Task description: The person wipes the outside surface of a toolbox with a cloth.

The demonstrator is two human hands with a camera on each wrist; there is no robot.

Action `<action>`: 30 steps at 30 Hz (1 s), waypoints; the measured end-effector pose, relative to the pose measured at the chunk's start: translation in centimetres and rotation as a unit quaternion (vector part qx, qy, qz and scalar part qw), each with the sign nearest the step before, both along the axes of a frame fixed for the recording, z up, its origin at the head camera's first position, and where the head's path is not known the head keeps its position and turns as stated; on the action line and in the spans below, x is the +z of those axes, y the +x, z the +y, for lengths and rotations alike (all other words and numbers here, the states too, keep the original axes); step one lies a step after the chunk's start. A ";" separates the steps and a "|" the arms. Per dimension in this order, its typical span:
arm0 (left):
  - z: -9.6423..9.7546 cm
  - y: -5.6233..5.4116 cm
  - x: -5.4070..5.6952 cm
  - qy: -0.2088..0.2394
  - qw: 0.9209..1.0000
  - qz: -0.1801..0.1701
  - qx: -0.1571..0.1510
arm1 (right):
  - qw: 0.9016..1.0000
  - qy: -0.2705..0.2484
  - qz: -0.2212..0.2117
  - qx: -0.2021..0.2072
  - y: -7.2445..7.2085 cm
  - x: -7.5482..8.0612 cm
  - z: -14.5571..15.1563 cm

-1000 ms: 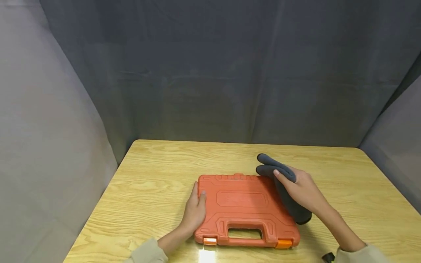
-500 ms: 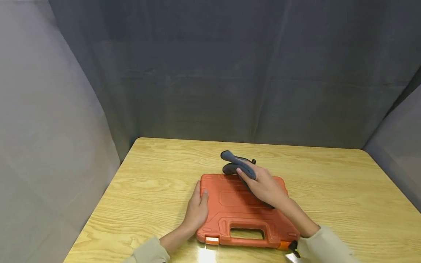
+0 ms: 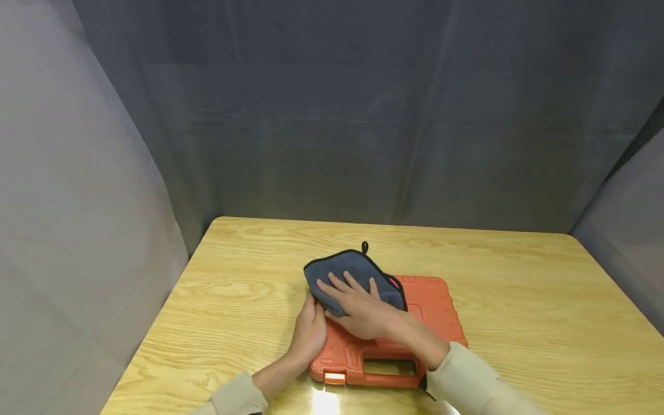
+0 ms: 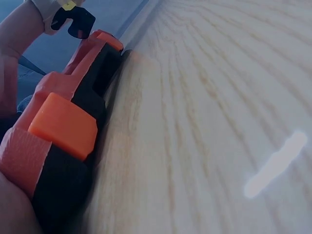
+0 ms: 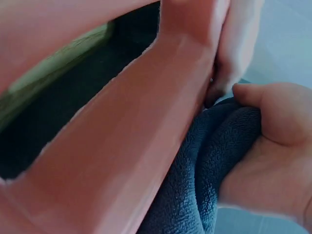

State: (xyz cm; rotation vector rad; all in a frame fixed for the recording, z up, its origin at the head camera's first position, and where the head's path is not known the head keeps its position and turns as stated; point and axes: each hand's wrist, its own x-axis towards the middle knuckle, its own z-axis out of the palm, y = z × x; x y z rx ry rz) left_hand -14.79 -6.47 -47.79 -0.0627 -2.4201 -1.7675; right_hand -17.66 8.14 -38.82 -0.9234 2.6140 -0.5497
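A red plastic carrying case with a cut-out handle lies on the table. My left hand grips its left edge. On the upper left of the lid lies a dark grey-blue folded cleaning cloth with black trim and a small loop. My right hand rests on that cloth, fingers spread and straight. In the right wrist view the plush cloth lies against the case, under the right palm. The left wrist view shows an orange latch and the case's black lower half.
The wood-grain table extends around the case on all sides. A dark grey curtain hangs behind it, with paler fabric at the left. Light glares on the table near the front.
The right hand has moved left across the case with the cloth. Its grip on the folded cloth has changed to spread fingers lying on it. The left hand has stayed at the case's left edge.
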 end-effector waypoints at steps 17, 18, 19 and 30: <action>0.0 0.0 0.1 0.008 1.000 -0.030 0.004 | 0.996 0.085 0.018 0.006 -0.1 -0.2 1.4; 0.0 0.0 0.1 0.008 0.999 -0.033 0.004 | 0.996 0.084 0.018 0.002 -0.1 -0.2 1.7; 0.0 0.0 0.2 0.006 0.999 -0.034 0.004 | 0.996 0.082 0.019 -0.001 0.0 -0.1 2.1; 0.2 0.3 0.4 -0.004 0.999 -0.042 0.006 | 0.998 0.038 -0.003 -0.052 0.3 0.5 7.7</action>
